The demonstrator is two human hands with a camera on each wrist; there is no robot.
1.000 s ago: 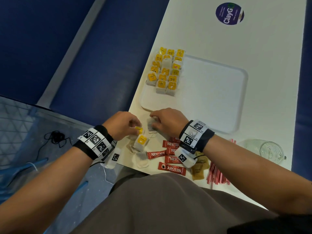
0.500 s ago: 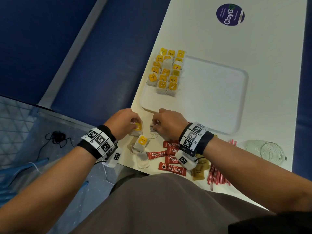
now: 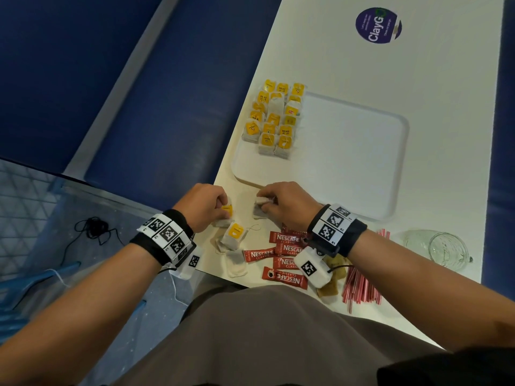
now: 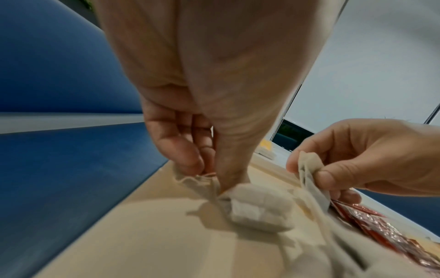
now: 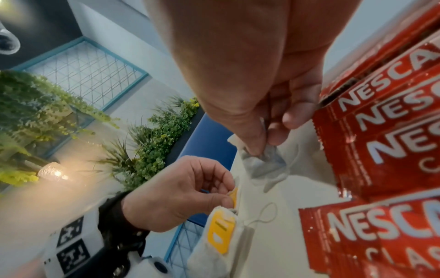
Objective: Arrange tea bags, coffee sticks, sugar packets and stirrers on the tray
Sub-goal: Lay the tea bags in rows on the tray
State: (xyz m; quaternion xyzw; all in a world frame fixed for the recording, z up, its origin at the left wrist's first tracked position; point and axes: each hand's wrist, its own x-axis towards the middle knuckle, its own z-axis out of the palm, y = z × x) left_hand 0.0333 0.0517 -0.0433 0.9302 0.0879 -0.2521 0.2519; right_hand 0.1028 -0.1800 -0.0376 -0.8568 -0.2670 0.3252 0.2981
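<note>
A white tray (image 3: pixel 356 162) lies on the table, with several yellow-tagged tea bags (image 3: pixel 274 121) in rows at its far left. Just in front of its near edge my left hand (image 3: pixel 221 206) pinches a tea bag (image 3: pixel 227 212) by its yellow tag (image 5: pixel 234 195). Beside it my right hand (image 3: pixel 263 200) pinches another tea bag (image 3: pixel 259 208), seen crumpled between thumb and fingers in the right wrist view (image 5: pixel 264 158). More loose tea bags (image 3: pixel 234 238) lie near the table's edge. Red coffee sticks (image 3: pixel 287 247), brown sugar packets (image 3: pixel 335 274) and red stirrers (image 3: pixel 362 285) lie under my right wrist.
A glass jar (image 3: pixel 446 247) lies at the right, by the table's near edge. A round purple sticker (image 3: pixel 377 25) is on the far end of the table. The table's left edge drops to a blue bench (image 3: pixel 167 107).
Both hands stay in front of the tray's near edge, each holding its tea bag. They have drawn slightly apart, and the right hand's bag has come up a little.
</note>
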